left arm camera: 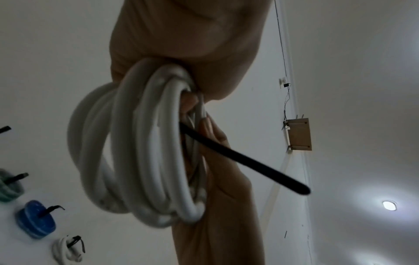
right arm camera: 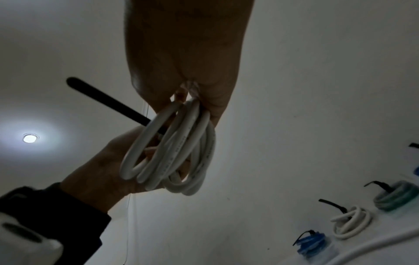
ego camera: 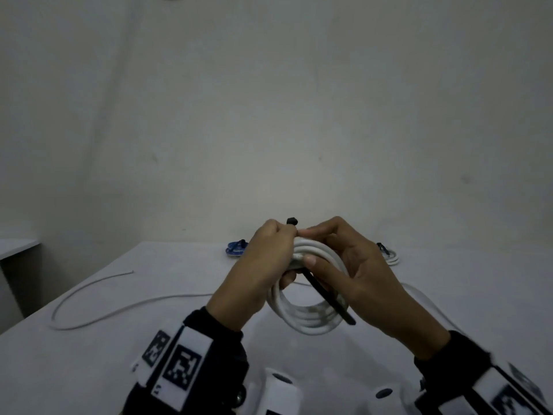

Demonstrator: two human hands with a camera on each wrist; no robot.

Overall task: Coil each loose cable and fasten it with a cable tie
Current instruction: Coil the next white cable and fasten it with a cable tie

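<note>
Progress, head view: white coil [ego camera: 308, 313] held up above the table [ego camera: 89, 354] between both hands. Left hand [ego camera: 263, 265] has its fingers curled round the top of the coil; right hand [ego camera: 359, 271] pinches the same spot with thumb and forefinger. Black cable tie [ego camera: 329, 298] passes through the coil, its head [ego camera: 292, 221] standing above the fingers and its tail slanting free below; by this showing, not yet threaded or pulled tight. Loose white cable [ego camera: 98, 304] lies uncoiled on the table at left, so at least one more remains. Blue coil [ego camera: 236, 248] and small white coil [ego camera: 390, 257] lie at the far edge.

Left wrist view: coil loops bunched under the curled fingers [left arm camera: 188, 104]; tie tail projects clear to the right. Tied blue, white and green coil [left arm camera: 9, 186] bundles at lower left, each with a black tie: judged finished.

Right wrist view: same coil hanging from the pinching fingers [right arm camera: 181, 95], left hand behind it. Three tied bundles lower right; part of a loose cable beside them.
</note>
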